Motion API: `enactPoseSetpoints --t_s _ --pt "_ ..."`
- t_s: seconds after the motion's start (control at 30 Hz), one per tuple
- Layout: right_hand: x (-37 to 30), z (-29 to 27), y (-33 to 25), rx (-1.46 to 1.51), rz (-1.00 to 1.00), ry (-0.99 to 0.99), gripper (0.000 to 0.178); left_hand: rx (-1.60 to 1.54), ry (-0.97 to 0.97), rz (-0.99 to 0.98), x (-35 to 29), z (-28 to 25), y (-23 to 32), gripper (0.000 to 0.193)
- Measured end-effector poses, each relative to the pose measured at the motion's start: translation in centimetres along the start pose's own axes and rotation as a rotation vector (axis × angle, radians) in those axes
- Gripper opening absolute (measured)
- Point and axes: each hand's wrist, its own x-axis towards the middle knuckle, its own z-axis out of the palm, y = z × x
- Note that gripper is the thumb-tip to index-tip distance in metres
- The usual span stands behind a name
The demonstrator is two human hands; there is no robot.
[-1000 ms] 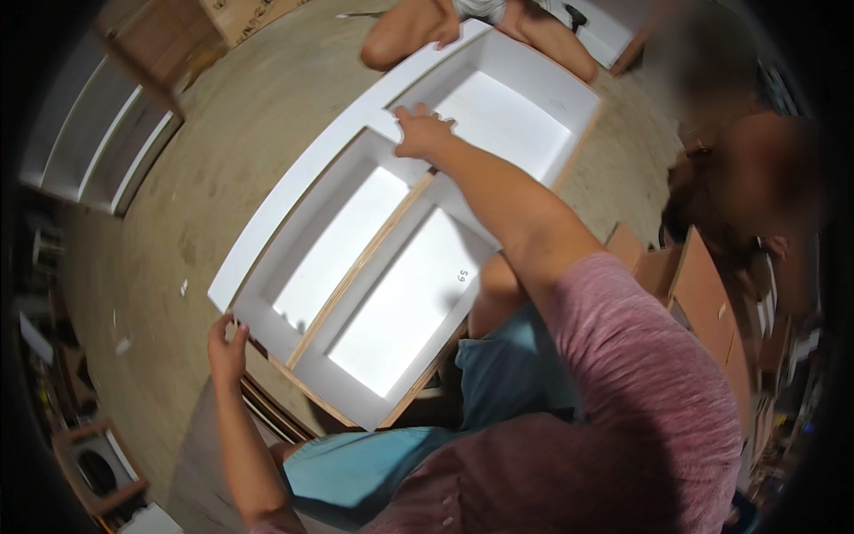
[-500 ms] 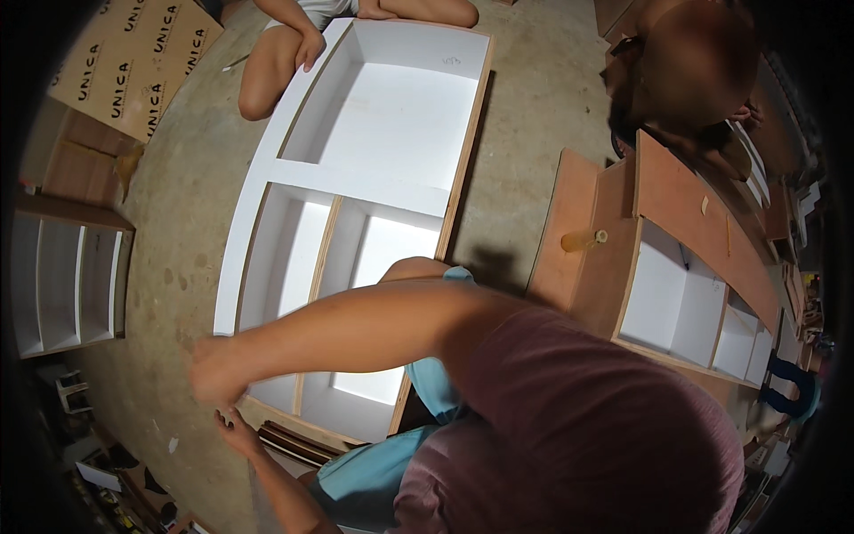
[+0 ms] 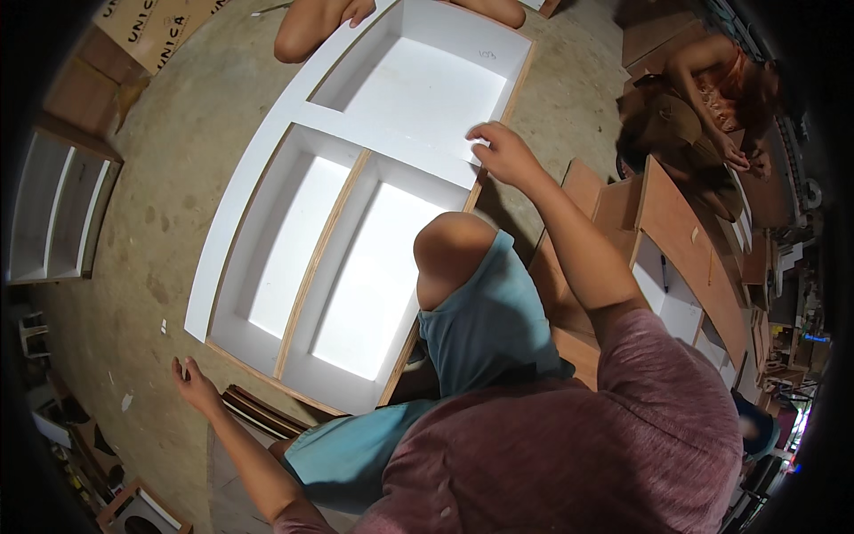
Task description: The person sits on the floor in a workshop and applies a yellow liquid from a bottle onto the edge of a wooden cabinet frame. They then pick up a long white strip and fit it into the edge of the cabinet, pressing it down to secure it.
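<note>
A white cabinet carcass (image 3: 205, 303) with plywood edges lies on the floor before me, its compartments facing up. A divider (image 3: 322, 267) splits the near part into two long bays; one wider bay sits at the far end. My right hand (image 3: 505, 156) is over the right end of the white cross rail (image 3: 382, 141), its fingers curved and apart. Whether they touch the rail I cannot tell. Off the cabinet's near left corner, my left hand (image 3: 196, 387) hangs over the floor with fingers spread, holding nothing.
Another person's hand (image 3: 359, 11) rests on the cabinet's far left edge. A second person (image 3: 712, 107) sits at the far right. Next to my right arm stands a plywood cabinet (image 3: 689, 240). A shelf unit (image 3: 62, 209) is at left; dark strips (image 3: 267, 411) lie near my left leg.
My right arm has swung from the near left corner across to the cabinet's right side. My left hand has shifted slightly left and up. The view has moved, and the person at right has leaned back.
</note>
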Motion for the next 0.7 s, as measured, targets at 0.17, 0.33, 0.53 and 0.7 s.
enactPoseSetpoints --t_s 0.17,0.33,0.53,0.7 --pt "-3.0 0.4 -0.1 0.212 0.226 0.313 0.019 -0.009 0.024 0.039 0.9 0.0 -0.7 0.054" --pt "1.2 -1.0 -15.3 0.679 0.026 0.298 0.018 -0.199 0.12 0.048 0.7 -1.0 1.7 0.053" --pt "-1.9 4.4 -33.9 0.57 -0.576 -0.788 0.05 -0.714 -0.341 0.273 -11.5 1.1 18.5 0.088" --pt "-7.6 13.2 -32.0 0.615 -0.728 -1.064 0.067 -0.981 -0.677 -0.138 -19.7 4.2 19.1 0.104"
